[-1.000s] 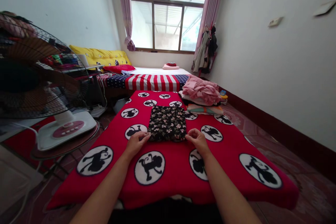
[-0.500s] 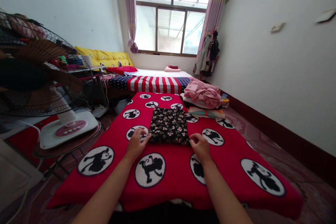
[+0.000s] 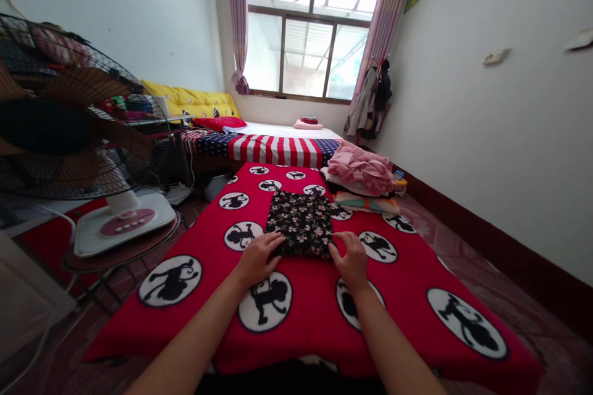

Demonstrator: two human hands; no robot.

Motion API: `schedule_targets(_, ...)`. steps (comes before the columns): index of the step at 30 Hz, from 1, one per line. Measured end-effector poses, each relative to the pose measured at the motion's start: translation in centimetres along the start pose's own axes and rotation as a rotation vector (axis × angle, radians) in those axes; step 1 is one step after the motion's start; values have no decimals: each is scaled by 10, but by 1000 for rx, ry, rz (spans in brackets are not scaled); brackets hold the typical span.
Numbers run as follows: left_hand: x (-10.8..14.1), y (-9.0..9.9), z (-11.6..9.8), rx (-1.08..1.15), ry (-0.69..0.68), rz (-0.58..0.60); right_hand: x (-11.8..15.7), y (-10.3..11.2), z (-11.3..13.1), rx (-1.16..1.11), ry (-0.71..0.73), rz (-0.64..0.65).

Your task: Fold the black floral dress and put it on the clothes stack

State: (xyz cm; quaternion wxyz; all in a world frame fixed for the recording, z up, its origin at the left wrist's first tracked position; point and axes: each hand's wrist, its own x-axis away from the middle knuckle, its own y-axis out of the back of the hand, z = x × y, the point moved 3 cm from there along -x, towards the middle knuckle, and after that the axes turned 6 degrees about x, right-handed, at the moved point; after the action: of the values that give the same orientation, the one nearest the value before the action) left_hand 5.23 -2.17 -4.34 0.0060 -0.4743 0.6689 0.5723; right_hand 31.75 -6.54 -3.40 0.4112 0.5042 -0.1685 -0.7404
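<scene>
Two hands on the sample?

Yes: left hand [image 3: 257, 261] and right hand [image 3: 353, 261], fingers [image 3: 274, 241] slightly spread, not pinching, at the floral cloth's [image 3: 300, 224] near edge; cloth lies mid red blanket [image 3: 306, 327].

Technique?

Press evenly, keep edges square.

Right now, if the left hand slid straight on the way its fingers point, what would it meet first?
Most likely the folded black floral cloth. The fingertips of the left hand sit right at its near corner and may already touch it; this view cannot settle that.
</scene>
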Motion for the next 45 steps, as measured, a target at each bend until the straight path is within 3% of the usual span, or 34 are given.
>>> schedule_targets(2,0,0,0,4,11,-19,0,-6,15,35,232,98)
schedule_targets(4,0,-1,0,11,18,-32,2,-17,24,59,378,246)
schedule_targets(7,-1,-2,1,15,30,-42,4,-31,26,84,375,344)
schedule_targets(11,-2,-2,0,-6,20,-54,3,-33,30,159,394,273)
schedule_targets(14,-4,1,-4,-24,-11,-49,0,-33,42,202,478,226)
schedule_targets(19,-7,3,-7,-15,-9,-38,-11,-51,71,193,535,346)
schedule_targets(25,-3,8,-5,88,52,-147,-38,-58,89,29,415,450)
schedule_targets(29,1,18,4,246,173,-381,-75,-38,99,-69,359,423)
schedule_targets(35,13,24,41,569,545,-787,-144,-11,132,-380,172,425)
schedule_targets(41,19,24,54,820,683,-906,-195,15,167,-688,-49,463)
schedule_targets(43,21,25,55,893,701,-946,-206,25,170,-825,-119,468)
schedule_targets(45,23,28,56,954,700,-992,-213,35,161,-943,-139,382)
